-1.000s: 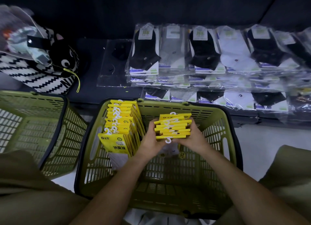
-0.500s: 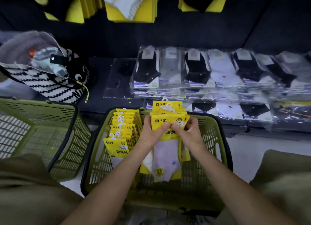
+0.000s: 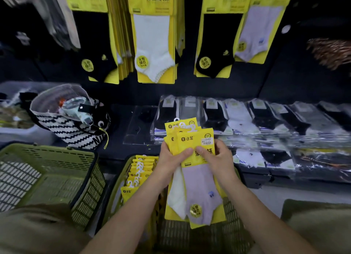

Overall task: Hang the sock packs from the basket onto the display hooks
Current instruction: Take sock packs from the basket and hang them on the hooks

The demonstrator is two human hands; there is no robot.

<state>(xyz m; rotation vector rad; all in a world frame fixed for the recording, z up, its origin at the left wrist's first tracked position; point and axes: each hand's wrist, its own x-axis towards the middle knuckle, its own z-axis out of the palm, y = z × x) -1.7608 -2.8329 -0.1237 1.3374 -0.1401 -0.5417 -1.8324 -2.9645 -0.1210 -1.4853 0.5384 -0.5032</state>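
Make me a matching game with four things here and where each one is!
Things:
1. zigzag bag
2. lilac sock pack
3. black sock pack on yellow card
4. left green basket

Places:
A. hanging up top on the display
B. bottom left
C. gripped by the left hand and right hand
D. on the dark shelf

Pairs: 1-D, 2-C, 3-A, 4-B
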